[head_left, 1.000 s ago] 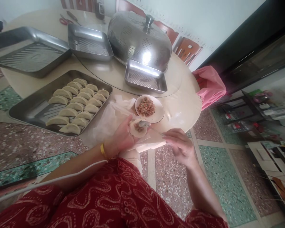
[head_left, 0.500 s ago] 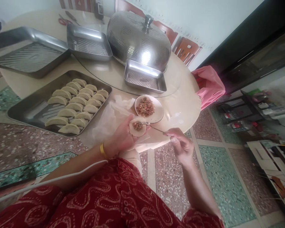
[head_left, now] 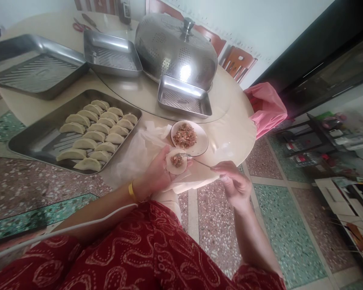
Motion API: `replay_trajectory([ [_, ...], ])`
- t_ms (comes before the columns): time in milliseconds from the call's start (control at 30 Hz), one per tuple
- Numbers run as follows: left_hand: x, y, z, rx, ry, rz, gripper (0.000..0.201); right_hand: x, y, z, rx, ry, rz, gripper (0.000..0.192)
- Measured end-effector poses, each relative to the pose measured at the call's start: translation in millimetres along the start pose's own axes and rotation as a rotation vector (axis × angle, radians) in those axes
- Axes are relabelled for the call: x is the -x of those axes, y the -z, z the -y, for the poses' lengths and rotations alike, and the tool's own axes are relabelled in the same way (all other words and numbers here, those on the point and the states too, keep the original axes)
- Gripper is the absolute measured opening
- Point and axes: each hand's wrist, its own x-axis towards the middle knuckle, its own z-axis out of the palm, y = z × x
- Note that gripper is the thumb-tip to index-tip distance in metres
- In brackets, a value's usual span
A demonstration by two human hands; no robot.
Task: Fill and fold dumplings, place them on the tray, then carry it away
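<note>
A round dumpling wrapper (head_left: 172, 168) with a small mound of minced filling (head_left: 177, 160) at its middle rests on my left hand (head_left: 157, 173), which holds it from below. My right hand (head_left: 234, 181) pinches the handle of a thin metal utensil (head_left: 201, 162), a spoon or fork by its look. Its tip lies over the upper right edge of the wrapper, beside the filling. Just beyond the wrapper stands a white plate (head_left: 202, 141) with a larger heap of filling (head_left: 185, 135) on it.
Several folded dumplings (head_left: 87, 143) lie in rows in a metal tray (head_left: 27, 139) to the left. Crumpled translucent plastic (head_left: 133, 151) is between tray and plate. Farther back are a large steel lid (head_left: 175, 48), a small pan (head_left: 184, 108) and more trays (head_left: 113, 64). A pink bag (head_left: 268, 106) hangs at the right.
The utensil's tip has drawn from over the filling toward the wrapper's right edge. My right hand has moved slightly right, while my left hand stays nearly in place.
</note>
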Motion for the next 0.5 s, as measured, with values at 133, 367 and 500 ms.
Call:
replay_trajectory([
  [133,3.9,-12.7,-1.4,-0.008,0.021,-0.057,0.058,-6.6,0.7,2.9,0.019,0.103,0.079,0.034],
  [367,9.3,-19.7,-1.3,-0.024,0.027,-0.102,0.058,-5.3,-1.8,-3.6,-0.001,0.030,-0.106,0.029],
  [500,9.7,-11.5,1.9,-0.018,-0.004,-0.055,0.055,-0.8,-15.7,-31.1,-0.009,-0.240,-0.302,0.015],
])
